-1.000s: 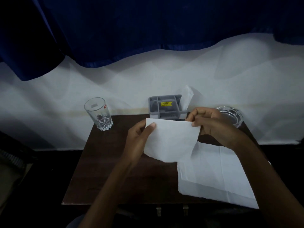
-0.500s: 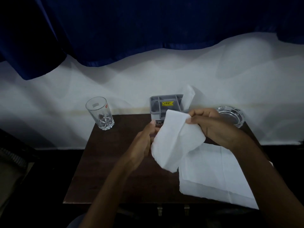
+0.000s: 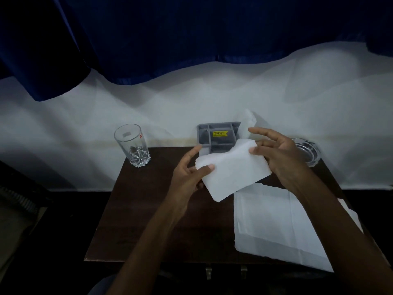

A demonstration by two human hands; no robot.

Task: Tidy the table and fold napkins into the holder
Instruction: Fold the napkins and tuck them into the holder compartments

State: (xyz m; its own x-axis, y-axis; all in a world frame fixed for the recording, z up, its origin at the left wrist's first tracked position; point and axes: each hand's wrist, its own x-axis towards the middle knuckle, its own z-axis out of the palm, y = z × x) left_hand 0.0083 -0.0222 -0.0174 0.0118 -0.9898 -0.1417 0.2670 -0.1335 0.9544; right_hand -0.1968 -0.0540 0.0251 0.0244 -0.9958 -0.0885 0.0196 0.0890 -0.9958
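Note:
A folded white napkin (image 3: 232,169) is held above the dark wooden table (image 3: 153,213), just in front of the grey compartment holder (image 3: 214,135). My left hand (image 3: 188,175) pinches its left edge between thumb and fingers. My right hand (image 3: 276,152) holds its upper right corner with the thumb, the other fingers spread. One white napkin (image 3: 247,122) stands in the holder's right side. A stack of flat white napkins (image 3: 274,226) lies on the table's right half, under my right forearm.
A clear drinking glass (image 3: 133,145) stands at the table's back left corner. A glass ashtray (image 3: 306,152) sits at the back right. Behind the table hang a white cloth and a dark blue curtain (image 3: 191,35).
The napkin, first held open and flat between both hands, was doubled over; it is now a smaller folded piece, tilted, with my hands closer to the holder.

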